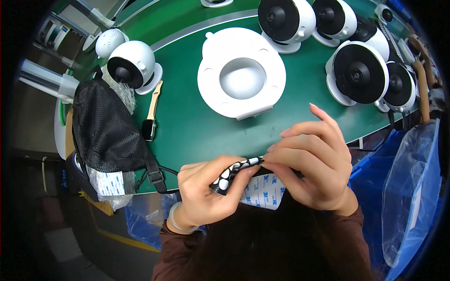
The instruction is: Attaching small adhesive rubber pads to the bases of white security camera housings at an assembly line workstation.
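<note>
- Green table (pixel 178 126); ring-shaped white housing (pixel 211 84) at the strip's 12 o'clock.
- Right hand (pixel 309 159): fingertips at the strip's far end; cannot tell whether clamped.
- Left hand (pixel 206 192): grip clamped on the strip.
- White sheet (pixel 265 193), 4 to 5 o'clock: repeated blue lettering.
- Black-and-white strip (pixel 236 167): axis 8 to 2.

1. Black-and-white strip (pixel 226 178): smooth-looking, material unclear.
2. Printed sheet (pixel 266 193): paper-like, smooth.
3. Tabletop (pixel 180 117): looks smooth, faint sheen.
4. White ring-shaped housing (pixel 239 46): smooth plastic, satin-looking.
5. Black-faced device (pixel 358 74): glossy white plastic shell.
6. Black bag (pixel 105 129): mesh cloth, matt.
7. Clear bag (pixel 407 194): crinkled glossy plastic film.
8. Brown sleeve (pixel 346 232): matt cloth.
</note>
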Available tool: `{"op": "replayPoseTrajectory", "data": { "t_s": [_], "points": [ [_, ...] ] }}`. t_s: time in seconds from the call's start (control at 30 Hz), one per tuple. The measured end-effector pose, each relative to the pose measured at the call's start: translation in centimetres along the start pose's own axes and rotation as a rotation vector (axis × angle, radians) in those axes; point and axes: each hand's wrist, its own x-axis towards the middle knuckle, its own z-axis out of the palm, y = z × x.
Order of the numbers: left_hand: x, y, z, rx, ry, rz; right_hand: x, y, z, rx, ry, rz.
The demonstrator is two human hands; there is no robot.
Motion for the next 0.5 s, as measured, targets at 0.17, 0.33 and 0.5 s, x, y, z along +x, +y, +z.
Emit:
{"op": "replayPoseTrajectory", "data": {
  "t_s": [0.17,0.33,0.5],
  "points": [
    [-0.1,0.0,-0.2,0.002,-0.001,-0.025,-0.2,-0.3,0.4,-0.079,0.039,-0.030],
    [-0.2,-0.3,-0.4,0.016,-0.010,-0.005,0.3,-0.1,0.5,0.036,-0.002,0.036],
    [-0.2,-0.5,-0.5,0.006,-0.021,0.035,0.8,0.4,0.3,0.196,-0.073,0.111]
  ]
}}
